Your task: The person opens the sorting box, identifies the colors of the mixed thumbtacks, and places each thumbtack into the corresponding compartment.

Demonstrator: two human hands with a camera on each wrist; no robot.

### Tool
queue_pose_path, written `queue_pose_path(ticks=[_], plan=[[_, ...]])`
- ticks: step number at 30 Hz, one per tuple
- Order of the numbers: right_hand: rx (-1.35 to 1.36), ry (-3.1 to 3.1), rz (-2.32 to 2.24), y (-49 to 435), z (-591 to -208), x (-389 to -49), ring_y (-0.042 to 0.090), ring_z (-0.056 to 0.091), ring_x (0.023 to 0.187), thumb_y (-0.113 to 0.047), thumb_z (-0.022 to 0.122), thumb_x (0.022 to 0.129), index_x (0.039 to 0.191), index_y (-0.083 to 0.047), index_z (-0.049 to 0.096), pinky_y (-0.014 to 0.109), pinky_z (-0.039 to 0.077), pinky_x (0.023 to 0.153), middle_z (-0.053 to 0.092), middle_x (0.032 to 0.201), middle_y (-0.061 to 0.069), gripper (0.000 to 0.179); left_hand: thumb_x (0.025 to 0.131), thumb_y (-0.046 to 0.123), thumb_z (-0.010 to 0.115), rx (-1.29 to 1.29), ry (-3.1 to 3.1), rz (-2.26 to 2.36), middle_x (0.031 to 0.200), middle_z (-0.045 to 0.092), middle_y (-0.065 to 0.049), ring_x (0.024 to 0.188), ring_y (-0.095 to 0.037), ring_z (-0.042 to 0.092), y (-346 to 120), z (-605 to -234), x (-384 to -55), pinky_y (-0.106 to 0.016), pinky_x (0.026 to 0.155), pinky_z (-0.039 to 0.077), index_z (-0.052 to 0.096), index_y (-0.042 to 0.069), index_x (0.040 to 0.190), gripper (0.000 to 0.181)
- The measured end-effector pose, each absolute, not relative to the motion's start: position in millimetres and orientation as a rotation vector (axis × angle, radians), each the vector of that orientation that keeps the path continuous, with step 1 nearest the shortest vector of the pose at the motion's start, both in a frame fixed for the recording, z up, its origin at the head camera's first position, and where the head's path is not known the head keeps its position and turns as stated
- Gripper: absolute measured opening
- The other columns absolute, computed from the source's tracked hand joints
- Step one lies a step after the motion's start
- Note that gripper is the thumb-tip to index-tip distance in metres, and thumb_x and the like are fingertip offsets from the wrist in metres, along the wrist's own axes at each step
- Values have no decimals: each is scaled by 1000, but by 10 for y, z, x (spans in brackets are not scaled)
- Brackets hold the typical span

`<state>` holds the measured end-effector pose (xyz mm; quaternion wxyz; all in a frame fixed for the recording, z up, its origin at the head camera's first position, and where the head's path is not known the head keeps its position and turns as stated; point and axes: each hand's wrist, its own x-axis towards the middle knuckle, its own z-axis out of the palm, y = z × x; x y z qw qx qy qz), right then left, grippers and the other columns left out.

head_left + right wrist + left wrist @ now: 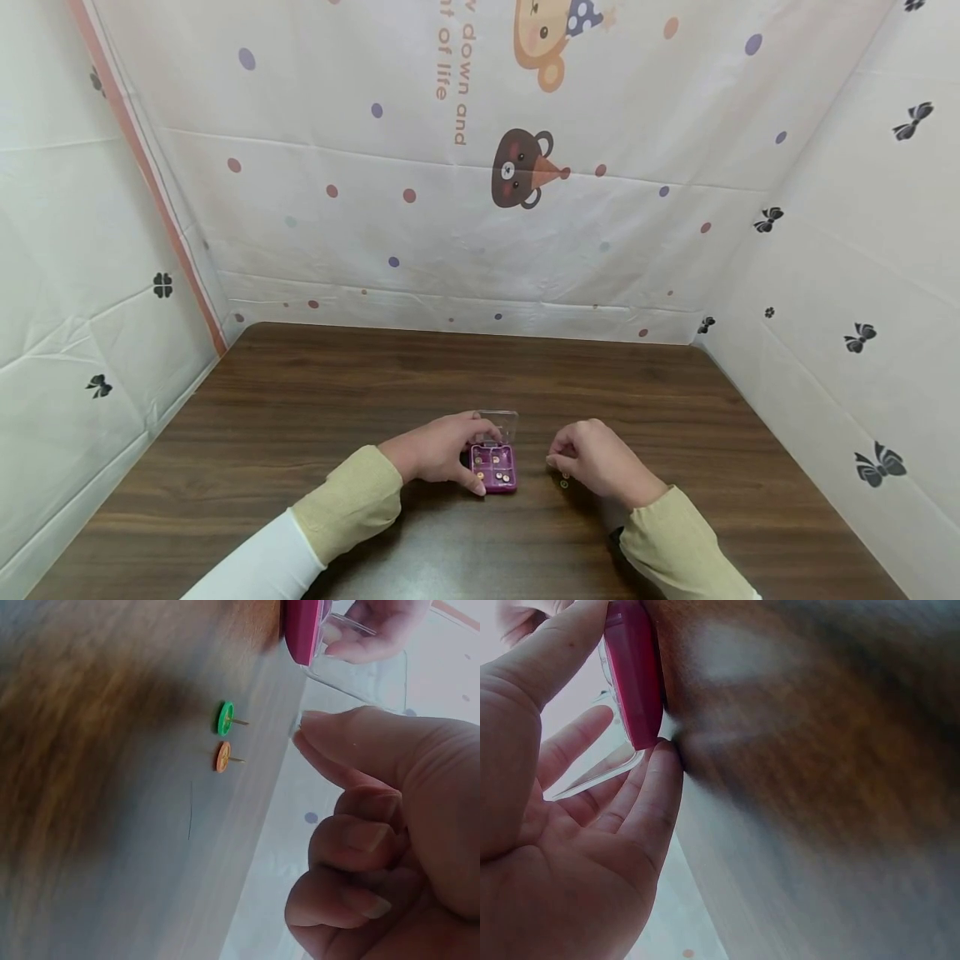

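My worktop (360, 367), seen three ways
My head camera looks forward and down to both far corners; my wrist cameras look low and close along its surface, all three sharing the purple box (635, 675).

1 left hand (442, 450), 1 right hand (596, 458), 1 purple box (500, 489), 1 clear lid (507, 423). Loose on counter (360, 375): 1 green tack (225, 718), 1 orange tack (223, 757). Several small pieces (498, 477) in box, exact count unclear.
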<state>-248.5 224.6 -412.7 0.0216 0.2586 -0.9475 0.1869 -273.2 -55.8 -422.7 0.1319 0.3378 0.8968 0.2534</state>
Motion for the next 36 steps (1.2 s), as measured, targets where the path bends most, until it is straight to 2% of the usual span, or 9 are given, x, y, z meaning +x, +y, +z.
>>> queue_pose_path(ticks=[10, 17, 27, 33, 36], plan=[[783, -2895, 627, 2170, -4133, -2489, -5, 49, 54, -14, 74, 92, 80, -17, 71, 19, 42, 56, 56, 66, -14, 13, 73, 40, 93, 970, 2591, 738, 118, 59, 3, 107, -12, 57, -561, -4217, -2729, -37, 99, 50, 60, 25, 136, 72], [755, -2849, 700, 2133, -4141, -2489, -3, 46, 58, -14, 72, 96, 86, -15, 71, 20, 41, 56, 51, 67, -11, 10, 74, 40, 92, 955, 2585, 733, 119, 59, 5, 106, -11, 57, -552, -4217, -2735, -36, 99, 50, 60, 26, 136, 72], [580, -2782, 1073, 2057, -4132, -2496, 0, 40, 56, -21, 72, 97, 91, -18, 72, 20, 36, 54, 45, 64, -10, 7, 74, 40, 93, 960, 2591, 718, 119, 59, 5, 104, -10, 57, -541, -4215, -2745, -33, 97, 50, 60, 26, 136, 72], [410, -2751, 1378, 2024, -4066, -2469, 5, 41, 58, -29, 70, 99, 97, -10, 74, 23, 37, 56, 46, 66, -4, 20, 73, 40, 93, 979, 2606, 710, 122, 59, 3, 107, -11, 57, -540, -4215, -2740, -34, 99, 50, 60, 26, 136, 72], [331, -2703, 1632, 1997, -4043, -2462, 8, 41, 57, -30, 68, 99, 102, -3, 72, 24, 36, 53, 46, 67, -2, 28, 73, 40, 93, 978, 2607, 708, 121, 60, 4, 106, -11, 57, -541, -4211, -2741, -34, 98, 50, 60, 26, 136, 72]])
